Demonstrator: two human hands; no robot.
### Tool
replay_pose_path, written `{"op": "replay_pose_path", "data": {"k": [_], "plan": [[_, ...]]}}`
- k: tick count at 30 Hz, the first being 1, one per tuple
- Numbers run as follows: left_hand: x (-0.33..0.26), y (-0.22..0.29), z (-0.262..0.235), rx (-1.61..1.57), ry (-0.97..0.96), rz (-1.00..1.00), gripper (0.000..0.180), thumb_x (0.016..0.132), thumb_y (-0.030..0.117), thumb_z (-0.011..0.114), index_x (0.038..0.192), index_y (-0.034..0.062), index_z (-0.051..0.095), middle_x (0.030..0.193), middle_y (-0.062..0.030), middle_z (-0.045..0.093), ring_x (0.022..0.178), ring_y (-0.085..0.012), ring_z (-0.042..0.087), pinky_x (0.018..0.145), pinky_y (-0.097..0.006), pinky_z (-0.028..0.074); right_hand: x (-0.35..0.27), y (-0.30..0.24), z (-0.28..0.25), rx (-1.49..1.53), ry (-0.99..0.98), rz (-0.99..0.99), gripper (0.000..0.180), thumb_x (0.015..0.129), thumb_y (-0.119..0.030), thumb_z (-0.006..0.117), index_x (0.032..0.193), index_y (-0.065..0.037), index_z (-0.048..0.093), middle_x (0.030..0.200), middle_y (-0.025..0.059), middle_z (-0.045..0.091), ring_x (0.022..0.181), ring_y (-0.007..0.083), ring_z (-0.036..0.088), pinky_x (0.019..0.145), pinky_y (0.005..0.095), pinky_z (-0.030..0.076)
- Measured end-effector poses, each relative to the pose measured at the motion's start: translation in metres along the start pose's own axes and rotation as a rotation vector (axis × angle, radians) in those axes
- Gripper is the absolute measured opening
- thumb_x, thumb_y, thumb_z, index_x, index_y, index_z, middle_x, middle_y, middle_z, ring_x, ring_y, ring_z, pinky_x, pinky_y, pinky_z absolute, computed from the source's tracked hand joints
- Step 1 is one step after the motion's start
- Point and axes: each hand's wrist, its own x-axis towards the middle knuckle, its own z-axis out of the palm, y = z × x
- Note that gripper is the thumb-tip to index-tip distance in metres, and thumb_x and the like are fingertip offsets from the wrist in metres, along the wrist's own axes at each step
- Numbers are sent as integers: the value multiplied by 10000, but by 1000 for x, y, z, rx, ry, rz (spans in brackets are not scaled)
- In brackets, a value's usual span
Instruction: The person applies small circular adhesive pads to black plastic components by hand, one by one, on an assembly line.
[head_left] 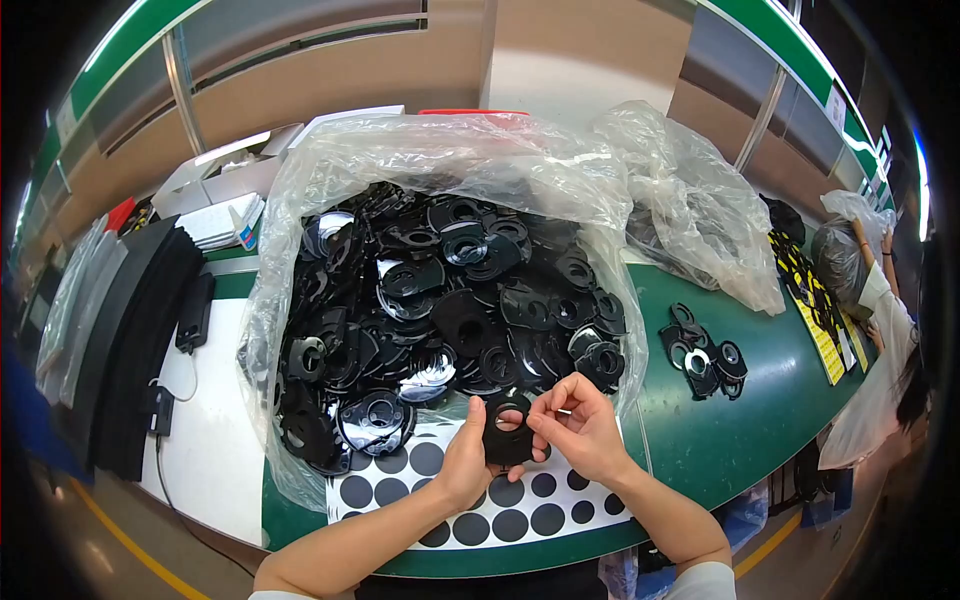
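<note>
One flat black plastic ring-shaped part [507,432] sits pinched between both hands just above the near edge of the green tabletop [740,440]. The left hand [462,462] presses it from the left with thumb and fingers; the right hand [580,425] closes its grip on the upper right rim with fingertips.

Count, as far as visible:
- Held part: one.
- Loose black parts in the clear plastic bag [300,200]: too many to count, heaped and overlapping.
- Small cluster of black parts [703,360] on the tabletop to the right: roughly five or six, partly stacked, exact figure uncertain.
- White sheet of round black stickers [480,510] under the hands: well over a dozen discs in view, some hidden by the forearms.
- Second crumpled clear bag [690,200]: one.

Risks, judged: the thin part could slip from a light fingertip pinch and drop back into the heap, becoming indistinguishable from the rest. The sagging bag wall might let parts slide onto the sticker sheet.
</note>
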Motion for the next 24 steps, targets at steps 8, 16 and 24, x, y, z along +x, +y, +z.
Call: {"op": "replay_pose_path", "data": {"k": [8,16,24], "plan": [[1,0,3,25,29,1,693,945,588,71,1049,42,485,930,-158,596,732,-215,543,577,-294,409,1,2,-1,16,-5,-11,234,847,50,593,856,-51,382,854,98,564,607,94,563,544,208,489],[2,-3,-1,-9,6,11,670,967,539,80,1095,18,482,931,-146,599,811,-214,604,559,-286,433,1,2,0,2,3,-8,250,841,57,596,844,-54,372,854,110,565,612,102,562,543,224,500],[1,-1,3,17,71,-16,692,933,614,91,1048,46,468,898,-170,609,725,-228,563,557,-289,401,1,1,0,8,-1,-10,273,833,65,601,829,-60,359,852,127,570,602,115,572,538,234,501]]}}
